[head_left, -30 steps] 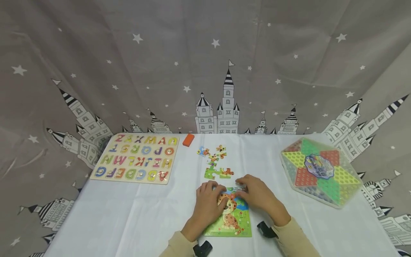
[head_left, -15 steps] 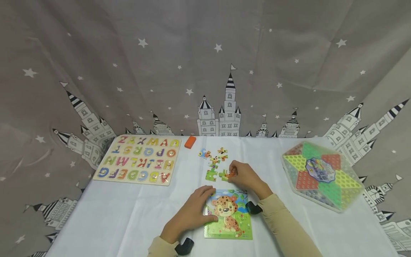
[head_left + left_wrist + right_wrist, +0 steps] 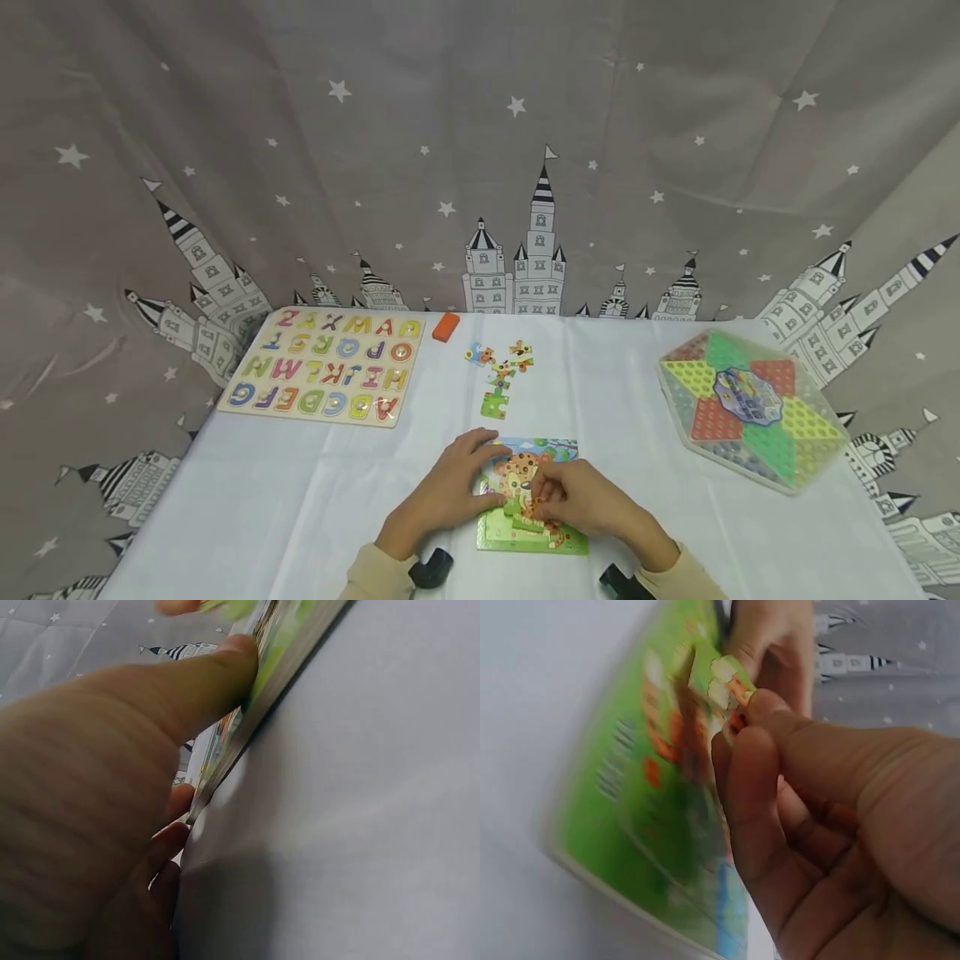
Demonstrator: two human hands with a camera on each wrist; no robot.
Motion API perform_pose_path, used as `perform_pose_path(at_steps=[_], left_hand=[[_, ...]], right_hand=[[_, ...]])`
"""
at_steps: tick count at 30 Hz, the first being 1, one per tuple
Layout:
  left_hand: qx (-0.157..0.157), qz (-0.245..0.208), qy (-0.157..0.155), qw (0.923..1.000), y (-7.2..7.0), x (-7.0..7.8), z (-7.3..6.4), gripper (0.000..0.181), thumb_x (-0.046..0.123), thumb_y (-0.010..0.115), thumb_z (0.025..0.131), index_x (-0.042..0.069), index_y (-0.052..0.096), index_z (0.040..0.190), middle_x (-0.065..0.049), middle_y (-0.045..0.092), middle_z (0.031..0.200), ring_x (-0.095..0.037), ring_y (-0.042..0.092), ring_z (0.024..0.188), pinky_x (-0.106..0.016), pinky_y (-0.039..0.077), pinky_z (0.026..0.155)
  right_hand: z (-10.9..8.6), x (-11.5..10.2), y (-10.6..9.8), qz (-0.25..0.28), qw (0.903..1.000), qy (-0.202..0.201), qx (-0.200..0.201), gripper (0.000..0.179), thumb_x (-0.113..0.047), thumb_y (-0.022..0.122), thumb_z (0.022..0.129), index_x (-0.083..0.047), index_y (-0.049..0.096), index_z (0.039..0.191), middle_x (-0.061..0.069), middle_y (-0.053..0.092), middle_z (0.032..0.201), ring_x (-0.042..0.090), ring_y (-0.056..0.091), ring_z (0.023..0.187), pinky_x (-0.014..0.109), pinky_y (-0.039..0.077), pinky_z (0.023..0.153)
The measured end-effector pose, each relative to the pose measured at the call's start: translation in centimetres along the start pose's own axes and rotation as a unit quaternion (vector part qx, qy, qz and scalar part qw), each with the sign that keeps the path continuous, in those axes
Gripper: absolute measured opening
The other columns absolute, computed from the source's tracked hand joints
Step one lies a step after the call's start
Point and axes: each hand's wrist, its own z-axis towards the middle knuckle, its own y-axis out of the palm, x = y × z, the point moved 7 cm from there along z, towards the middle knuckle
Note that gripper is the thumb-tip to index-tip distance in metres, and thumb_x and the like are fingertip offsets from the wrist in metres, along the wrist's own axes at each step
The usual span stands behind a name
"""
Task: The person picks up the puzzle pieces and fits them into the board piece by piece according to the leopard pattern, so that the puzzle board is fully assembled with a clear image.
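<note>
A puzzle board [image 3: 495,540] with a spotted leopard cub on green and blue lies flat at the table's front. My left hand [image 3: 441,492] rests at its left side, thumb and fingers spread; in the left wrist view the thumb [image 3: 214,679] lies on the board by its edge. Over the board, my right hand [image 3: 588,502] pinches a puzzle piece [image 3: 724,679], green with orange and cream paws, between thumb and forefinger. The piece looks tilted above the printed picture. Whether it touches the board I cannot tell.
Several loose puzzle pieces [image 3: 493,406] lie beyond the board. An orange-red block [image 3: 446,327] sits farther back. To the left lies a wooden alphabet board [image 3: 311,421]; to the right, a hexagonal box [image 3: 753,396] with coloured triangles. A grey castle-print curtain [image 3: 480,125] hangs behind.
My right hand reached to the loose pieces, took one with paws and brought it back over the board. My left hand shifted from over the picture to the board's left side.
</note>
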Motion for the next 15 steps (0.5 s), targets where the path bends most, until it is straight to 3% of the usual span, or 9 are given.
perform_pose_path(at_steps=[5,10,15], left_hand=[[-0.015,0.001,0.004,0.9999,0.2,0.4,-0.1,0.056,0.048,0.076,0.089,0.029,0.059,0.139,-0.007,0.042,0.158,-0.036,0.034,0.15,-0.06,0.031,0.122],[-0.056,-0.009,0.002,0.9984,1.0,1.1,-0.4,0.074,0.06,0.076,0.083,0.028,0.052,0.146,-0.014,0.029,0.166,-0.042,0.019,0.156,-0.066,0.013,0.126],[-0.061,0.018,-0.004,0.998,1.2,1.4,-0.3,0.086,0.063,0.078,0.079,0.026,0.046,0.15,-0.014,0.026,0.168,-0.042,0.017,0.157,-0.067,0.012,0.125]], right_hand=[[-0.6,-0.1,1.1,-0.012,0.9999,0.003,0.003,0.013,-0.015,0.08,0.088,-0.015,0.067,0.09,-0.011,0.061,0.075,-0.002,0.055,0.065,0.018,0.051,0.059],[-0.8,-0.7,1.3,-0.053,0.9984,-0.006,0.02,0.013,-0.014,0.081,0.087,-0.014,0.068,0.089,-0.011,0.059,0.075,-0.003,0.05,0.063,0.017,0.047,0.057],[-1.0,-1.3,1.3,-0.107,0.9932,-0.029,0.037,0.012,-0.017,0.081,0.085,-0.014,0.071,0.091,-0.009,0.06,0.081,-0.004,0.046,0.069,0.016,0.045,0.061]])
